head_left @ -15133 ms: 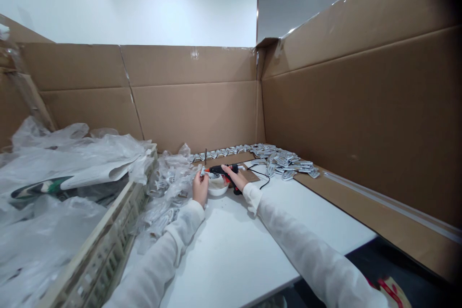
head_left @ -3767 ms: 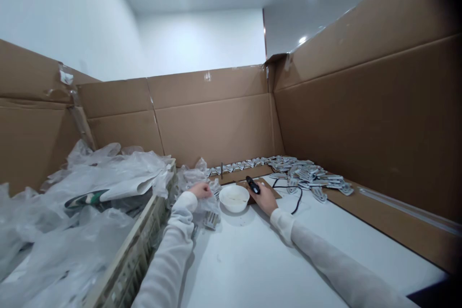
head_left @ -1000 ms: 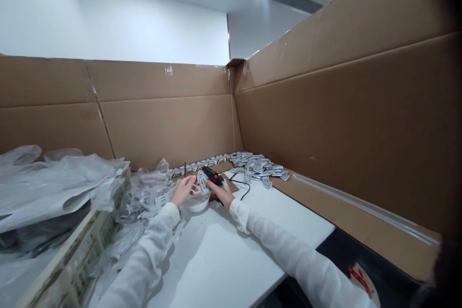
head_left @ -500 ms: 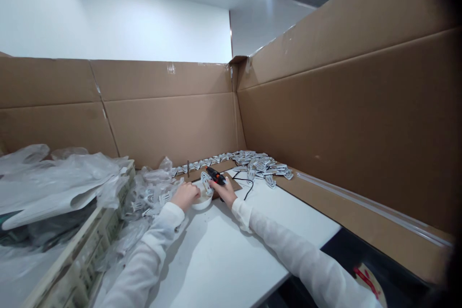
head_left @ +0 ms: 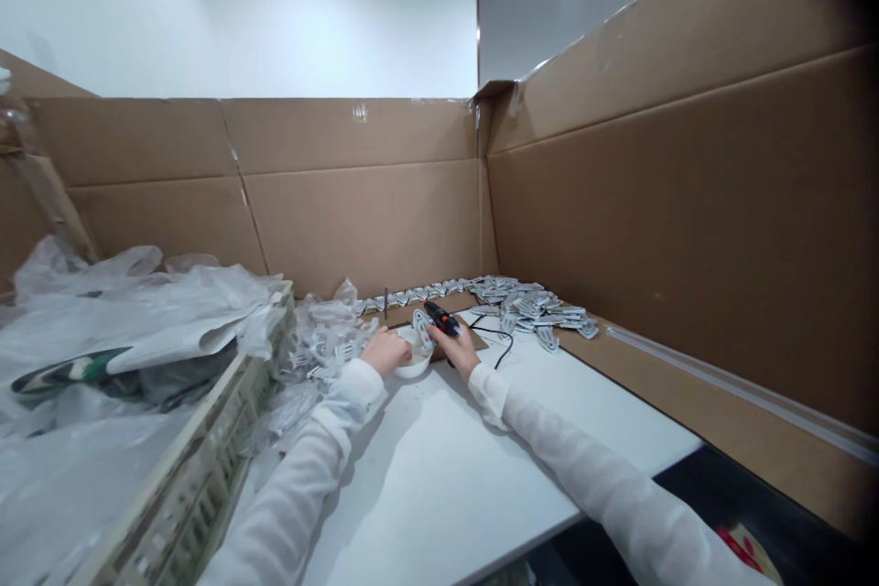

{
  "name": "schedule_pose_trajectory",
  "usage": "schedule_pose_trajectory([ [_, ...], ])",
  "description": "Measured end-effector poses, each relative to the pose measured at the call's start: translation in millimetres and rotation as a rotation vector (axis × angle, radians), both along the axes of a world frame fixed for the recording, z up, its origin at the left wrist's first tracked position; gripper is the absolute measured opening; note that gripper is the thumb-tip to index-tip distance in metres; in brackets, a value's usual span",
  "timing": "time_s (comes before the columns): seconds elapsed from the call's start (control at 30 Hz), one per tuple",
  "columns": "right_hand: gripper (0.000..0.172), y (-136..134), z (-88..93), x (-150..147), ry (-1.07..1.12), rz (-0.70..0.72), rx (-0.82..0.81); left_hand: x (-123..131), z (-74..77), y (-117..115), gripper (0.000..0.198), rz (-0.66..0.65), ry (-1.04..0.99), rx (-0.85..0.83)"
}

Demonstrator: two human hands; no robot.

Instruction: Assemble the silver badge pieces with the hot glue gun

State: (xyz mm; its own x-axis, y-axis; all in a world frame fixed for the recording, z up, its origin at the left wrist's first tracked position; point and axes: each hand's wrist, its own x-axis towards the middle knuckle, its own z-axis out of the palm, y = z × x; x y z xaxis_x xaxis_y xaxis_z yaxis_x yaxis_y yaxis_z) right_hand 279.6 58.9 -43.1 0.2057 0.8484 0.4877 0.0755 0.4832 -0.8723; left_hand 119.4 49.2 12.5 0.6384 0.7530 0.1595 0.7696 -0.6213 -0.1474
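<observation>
My left hand is closed, its fingertips dipping into a small white bowl. What it pinches is hidden by the fingers. Beside it, my right hand is closed around a black-and-orange hand tool whose exact kind I cannot make out. A pale looped plastic piece shows at the right fingertips, above the bowl's rim; whether the fingers also grip it is unclear. A thin black cable curves over the table just right of this hand.
Similar pale pieces lie in a heap at the back right and in a row along the back. Clear plastic bags and a cream crate stand left of the white table. Tall cardboard walls enclose it.
The view has turned left and tilted slightly down, so everything sits further right. Both hands stay at the bowl, and the tool stays with my right hand.
</observation>
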Motion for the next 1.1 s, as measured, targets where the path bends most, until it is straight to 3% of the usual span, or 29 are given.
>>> schedule_pose_trajectory([
  [0.23, 0.028, 0.5, -2.4, 0.7, -0.02, 0.022, 0.031, -2.7, 5.7, -2.7, 0.025, -0.011, 0.017, -0.102],
  [0.4, 0.028, -1.4, -0.1, 0.8, -0.069, -0.003, 0.034, 1.4, 4.8, -3.3, 0.022, -0.053, 0.031, -0.022],
  [0.57, 0.03, -0.3, -1.0, 0.5, -0.066, -0.002, 0.029, -13.5, 9.9, 0.4, 0.013, -0.051, -0.043, 0.06],
  [0.73, 0.03, 2.8, -3.5, 0.8, -0.09, 0.006, 0.045, -26.5, 19.9, 2.4, 0.008, -0.028, -0.261, -0.025],
  [0.87, 0.03, 2.7, -4.4, 0.8, -0.072, 0.01, 0.052, -23.6, 12.4, 7.2, 0.005, 0.005, -0.461, -0.123],
  [1.1, 0.031, -4.9, 0.5, -3.8, 0.024, 0.021, -0.039, 4.6, -10.1, 13.0, 0.009, -0.039, -1.225, -0.476],
])
